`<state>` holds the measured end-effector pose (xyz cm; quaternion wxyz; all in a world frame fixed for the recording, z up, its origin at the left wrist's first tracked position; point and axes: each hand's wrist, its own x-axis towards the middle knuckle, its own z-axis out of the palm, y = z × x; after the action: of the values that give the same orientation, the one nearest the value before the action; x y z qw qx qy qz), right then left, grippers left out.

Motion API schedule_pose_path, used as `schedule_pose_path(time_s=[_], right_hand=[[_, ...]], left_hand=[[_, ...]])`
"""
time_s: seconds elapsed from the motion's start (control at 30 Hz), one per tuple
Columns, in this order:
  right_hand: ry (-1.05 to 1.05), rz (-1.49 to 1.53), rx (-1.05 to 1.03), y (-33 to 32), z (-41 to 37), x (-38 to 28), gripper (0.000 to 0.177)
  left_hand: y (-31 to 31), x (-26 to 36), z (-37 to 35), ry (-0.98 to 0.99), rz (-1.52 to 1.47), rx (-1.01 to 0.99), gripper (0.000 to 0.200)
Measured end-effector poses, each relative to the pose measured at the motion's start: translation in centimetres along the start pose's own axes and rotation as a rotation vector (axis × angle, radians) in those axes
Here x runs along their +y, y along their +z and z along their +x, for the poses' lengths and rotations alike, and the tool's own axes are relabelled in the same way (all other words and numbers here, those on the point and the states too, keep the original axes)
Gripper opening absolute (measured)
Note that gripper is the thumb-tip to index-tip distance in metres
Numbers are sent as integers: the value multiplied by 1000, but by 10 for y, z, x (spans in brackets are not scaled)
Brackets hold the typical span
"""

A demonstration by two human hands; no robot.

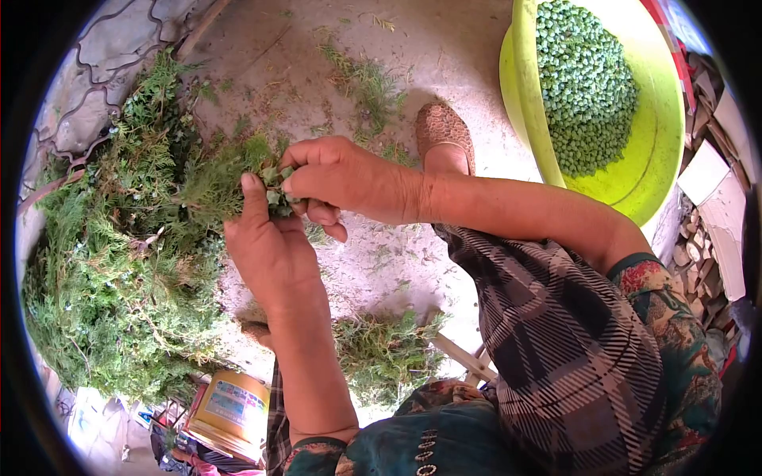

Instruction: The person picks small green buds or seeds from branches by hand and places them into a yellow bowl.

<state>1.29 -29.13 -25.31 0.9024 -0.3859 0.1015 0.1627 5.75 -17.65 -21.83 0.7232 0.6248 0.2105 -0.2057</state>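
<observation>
My left hand [278, 254] grips a leafy evergreen sprig [218, 178], its thumb and fingers closed round the stem end. Pale green cones [275, 186] cluster on the sprig between my two hands. The thumb and forefinger of my right hand [345, 181] pinch at these cones, close beside the left fingertips. Whether a cone is loose in the right fingers is hidden. A large heap of cut evergreen branches [119, 270] lies to the left, right behind the held sprig. At the upper right a yellow-green basin [647, 170] contains many small green cones [587, 95].
Leaf scraps [369, 87] litter the concrete floor [460, 47]. More cut branches [389, 357] lie near my lap, beside a wooden piece [464, 358]. A yellow bucket [234, 404] stands at the lower left. Split firewood [694, 262] and cardboard [724, 226] are at the right.
</observation>
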Motion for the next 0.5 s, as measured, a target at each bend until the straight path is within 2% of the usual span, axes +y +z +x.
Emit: schedule_pose_path(time_s=[0.07,0.1,0.17,0.27,0.3,0.37,0.4,0.47,0.5], right_hand=[[13,75,-8,-3,0,1,24],[-27,63,-20,-3,-1,-2,25],[-66,50,-32,0,-2,-10,25],[49,21,61,5,-2,-15,24],[45,28,56,2,-1,-11,24],[40,36,51,0,0,-7,24],[42,73,50,-1,-1,-5,24],[44,109,46,-2,-1,-2,25],[25,138,27,-4,-1,-2,24]], left_hand=[[14,2,-10,187,133,17,24],[14,1,-11,185,132,14,24],[9,-2,-12,225,354,-26,27],[7,-5,-10,284,496,-2,26],[8,-7,-8,282,496,-3,26],[10,-11,-2,226,174,70,27],[5,-12,2,227,174,72,27],[-5,-9,14,-42,11,81,30],[-4,-10,16,-42,11,81,30]])
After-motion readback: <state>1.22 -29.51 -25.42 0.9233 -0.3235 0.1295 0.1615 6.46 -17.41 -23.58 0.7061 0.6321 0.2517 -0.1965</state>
